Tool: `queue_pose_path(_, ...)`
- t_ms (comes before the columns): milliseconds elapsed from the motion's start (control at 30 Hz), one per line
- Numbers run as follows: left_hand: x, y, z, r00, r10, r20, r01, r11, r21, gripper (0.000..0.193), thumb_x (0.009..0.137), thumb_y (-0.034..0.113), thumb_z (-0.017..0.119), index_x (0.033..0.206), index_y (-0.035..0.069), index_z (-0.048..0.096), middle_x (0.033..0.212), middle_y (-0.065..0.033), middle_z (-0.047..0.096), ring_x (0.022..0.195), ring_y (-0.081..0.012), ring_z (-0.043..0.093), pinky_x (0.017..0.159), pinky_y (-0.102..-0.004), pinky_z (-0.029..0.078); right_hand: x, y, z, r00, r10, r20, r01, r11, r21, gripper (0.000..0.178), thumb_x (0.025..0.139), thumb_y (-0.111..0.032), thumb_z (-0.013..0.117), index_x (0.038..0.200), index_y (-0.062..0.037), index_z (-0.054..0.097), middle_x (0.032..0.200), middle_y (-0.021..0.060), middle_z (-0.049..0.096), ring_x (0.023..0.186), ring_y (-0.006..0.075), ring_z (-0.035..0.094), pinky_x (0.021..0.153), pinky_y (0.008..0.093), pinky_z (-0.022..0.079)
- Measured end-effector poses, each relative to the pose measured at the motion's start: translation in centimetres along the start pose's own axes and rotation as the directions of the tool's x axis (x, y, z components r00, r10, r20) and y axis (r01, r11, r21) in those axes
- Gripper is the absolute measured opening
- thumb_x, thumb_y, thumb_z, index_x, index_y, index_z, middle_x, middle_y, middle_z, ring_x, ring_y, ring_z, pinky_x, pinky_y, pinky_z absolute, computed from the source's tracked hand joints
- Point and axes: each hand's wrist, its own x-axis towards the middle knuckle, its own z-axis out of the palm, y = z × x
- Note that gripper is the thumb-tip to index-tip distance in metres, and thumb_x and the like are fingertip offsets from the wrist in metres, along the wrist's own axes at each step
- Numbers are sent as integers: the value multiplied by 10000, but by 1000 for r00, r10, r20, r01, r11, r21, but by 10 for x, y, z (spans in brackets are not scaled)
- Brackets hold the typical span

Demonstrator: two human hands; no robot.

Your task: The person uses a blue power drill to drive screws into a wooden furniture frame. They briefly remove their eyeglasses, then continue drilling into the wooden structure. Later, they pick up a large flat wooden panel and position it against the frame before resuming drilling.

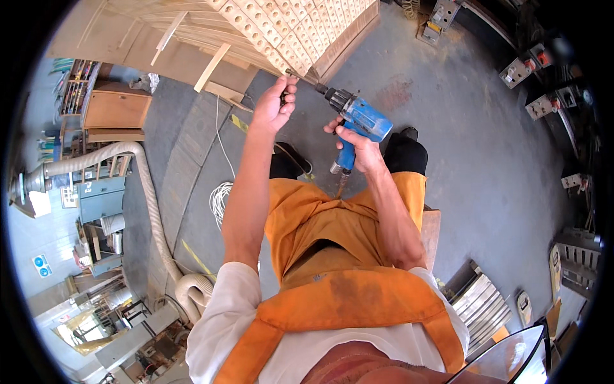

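My right hand is wrapped round the grip of a blue air impact wrench, which points up and to the left. Its dark nose carries a slim shaft that runs toward my left hand. That hand is closed, with thumb and forefinger pinched at a small metal piece by the shaft's end, and something dark shows in its palm; I cannot make out what either is. Both the pinch and the shaft's end are at the lower corner of a large stack of pale wooden pieces with rows of round holes.
Loose wooden strips stick out from the stack's left side. A coiled white cable lies on the grey floor left of my legs. Farther left runs a ribbed hose. Stacked slats stand at lower right; machinery lines the right.
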Motion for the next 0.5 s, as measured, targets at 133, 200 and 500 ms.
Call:
queue_pose_path(133,-13,5,-16,999,21,29,-22,999,23,234,890,97,577,1081,-35,545,861,-73,558,687,-107,517,465,-181,364,-1,-4,3,1000,-5,-9,4,997,-76,193,852,-88,636,1037,-64,589,972,53,657,945,162,627,650,269,461)
queue_pose_path(200,-15,8,-17,998,39,52,-42,997,59,271,885,66,567,1132,-36,524,904,-85,570,714,-115,530,481,-189,382,-1,-4,3,1000,-7,-11,6,996,-90,182,852,-94,637,1027,-65,595,962,50,661,933,152,624,653,270,460)
queue_pose_path(500,-12,15,-1,988,118,-101,-98,978,183,256,972,118,461,1165,-46,493,847,-46,519,642,-85,451,457,-184,340,-1,-4,4,1000,-16,-23,13,994,-106,159,848,-91,632,1004,-68,609,957,49,668,934,152,629,656,269,457)
